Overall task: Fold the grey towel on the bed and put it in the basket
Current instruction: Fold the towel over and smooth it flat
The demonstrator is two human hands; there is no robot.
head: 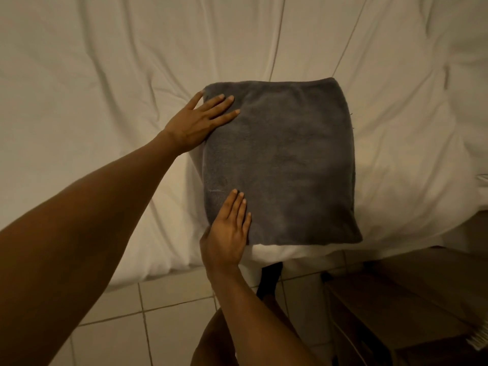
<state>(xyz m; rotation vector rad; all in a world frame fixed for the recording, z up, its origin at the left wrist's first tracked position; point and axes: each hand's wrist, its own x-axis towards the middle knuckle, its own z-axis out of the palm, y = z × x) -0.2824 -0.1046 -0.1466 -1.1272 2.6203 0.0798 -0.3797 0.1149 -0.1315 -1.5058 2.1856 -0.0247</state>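
Lying flat near the bed's near edge, towards its right corner: grey towel (285, 165), already folded to a thick rectangle, long axis running from the near edge away across the bed (105, 75). Both hands sit along its left long side. Left hand (200, 120) flat on the far left corner, fingers straight and spread, pressing down. Right hand (229, 231) flat on the near left corner, fingers straight and together, wrist hanging over the bed's edge. Neither grips; both palms down. Right hand is nearer the body. Free long side lies to the right, well away from both hands. Next fold likely across the long axis. Basket not in view. Tiled floor (118, 299) below the bed's edge.
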